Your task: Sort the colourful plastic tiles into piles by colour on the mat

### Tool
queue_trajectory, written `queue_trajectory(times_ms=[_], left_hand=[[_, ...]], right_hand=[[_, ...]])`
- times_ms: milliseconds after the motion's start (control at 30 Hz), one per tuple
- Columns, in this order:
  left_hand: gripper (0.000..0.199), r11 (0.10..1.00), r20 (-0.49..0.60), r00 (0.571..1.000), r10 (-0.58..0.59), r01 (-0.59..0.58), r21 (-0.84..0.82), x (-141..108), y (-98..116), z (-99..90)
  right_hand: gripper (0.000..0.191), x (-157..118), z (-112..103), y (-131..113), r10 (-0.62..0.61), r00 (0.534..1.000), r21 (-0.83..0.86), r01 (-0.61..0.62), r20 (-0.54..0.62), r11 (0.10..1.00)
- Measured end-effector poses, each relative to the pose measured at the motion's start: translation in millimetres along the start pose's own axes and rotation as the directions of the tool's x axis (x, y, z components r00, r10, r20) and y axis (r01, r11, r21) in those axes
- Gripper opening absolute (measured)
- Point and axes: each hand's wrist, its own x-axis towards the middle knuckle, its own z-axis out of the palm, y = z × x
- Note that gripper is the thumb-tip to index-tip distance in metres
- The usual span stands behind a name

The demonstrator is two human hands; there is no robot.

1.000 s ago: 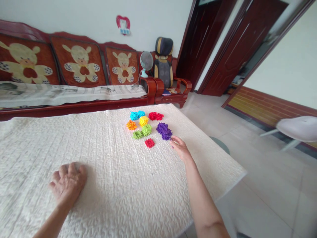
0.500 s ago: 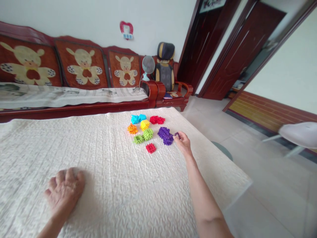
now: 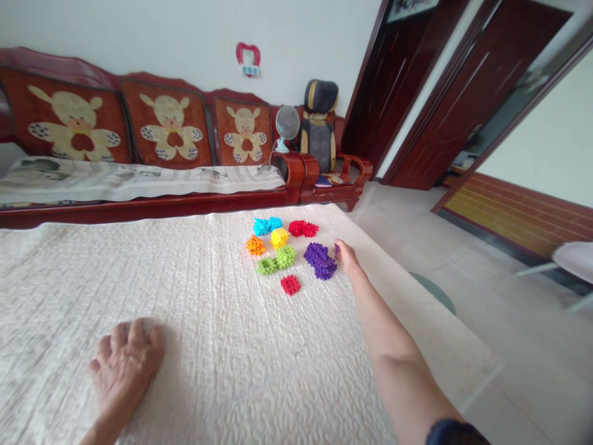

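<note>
Head view: L hand (image 3: 127,358) palm down on cloth (image 3: 208,303), fingers spread, grip released, nothing held. Nearest item: cloth surface; all pcs well apart from it, farther fwd & to the right.

R hand (image 3: 347,254) extended fwd, just right of purple pile (image 3: 319,261). Grip: small purple pc (image 3: 336,250) pinched at fingertips; pc partly hidden, exact shape can't be told. Dark sleeve (image 3: 451,432) at lower edge, R arm.

Layout on cloth, far side: blue pile (image 3: 267,225) at back, red pile (image 3: 303,228) to its right. Yellow pile (image 3: 279,238) in front of blue, btwn orange pile (image 3: 256,245) (left) & red pile (right). Green pile (image 3: 286,256) in front of yellow, w/ green pc (image 3: 267,266) adjoining at left. Purple pile right of green. Single red pc (image 3: 290,285) lies nearest the wearer, apart from the rest, in front of green pile.

Bkgd: wooden sofa (image 3: 185,203) w/ bear cushions beyond cloth; fan (image 3: 288,122) near sofa's right end; armchair (image 3: 319,145) w/ dark/tan pad beside it. White chair (image 3: 577,258) at far right, partly cut off by view edge
</note>
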Motion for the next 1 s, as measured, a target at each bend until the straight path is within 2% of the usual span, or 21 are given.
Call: queue_trajectory(times_ms=[133,233,333,433,567,700,867,1000], left_hand=[[0.048,1.000,0.003,1.000,0.016,-0.016,-0.016,0,-1,1.5],[0.049,0.999,-0.008,1.000,0.022,-0.023,-0.038,-2,-4,4.2],[0.048,0.999,-0.009,1.000,0.009,-0.009,-0.051,1,-10,8.0],[0.051,0.999,-0.002,1.000,-0.020,0.020,-0.038,15,-18,8.9],[0.058,0.995,-0.015,0.996,-0.086,0.086,-0.042,52,-26,1.1],[0.057,0.985,0.009,0.988,-0.157,0.157,-0.069,79,-33,-1.6],[0.059,0.988,-0.027,0.989,-0.148,0.146,-0.043,83,-41,7.5],[0.061,0.990,-0.015,0.990,-0.141,0.140,-0.025,82,-40,4.8]], right_hand=[[0.040,9,6,6,0.133,0.989,0.079,-0.139,0.071,0.987],[0.035,9,7,10,0.229,0.962,0.201,-0.256,0.149,0.946],[0.029,9,9,16,0.274,0.940,0.223,-0.317,0.206,0.922],[0.025,10,13,26,0.256,0.944,0.179,-0.294,0.210,0.939],[0.025,14,13,38,0.230,0.959,0.201,-0.261,0.166,0.944],[0.027,17,11,36,0.212,0.957,0.183,-0.248,0.198,0.951],[0.033,4,21,28,0.094,0.939,0.148,-0.150,0.329,0.977],[0.037,-17,37,23,-0.015,0.930,0.127,-0.034,0.366,0.991]])
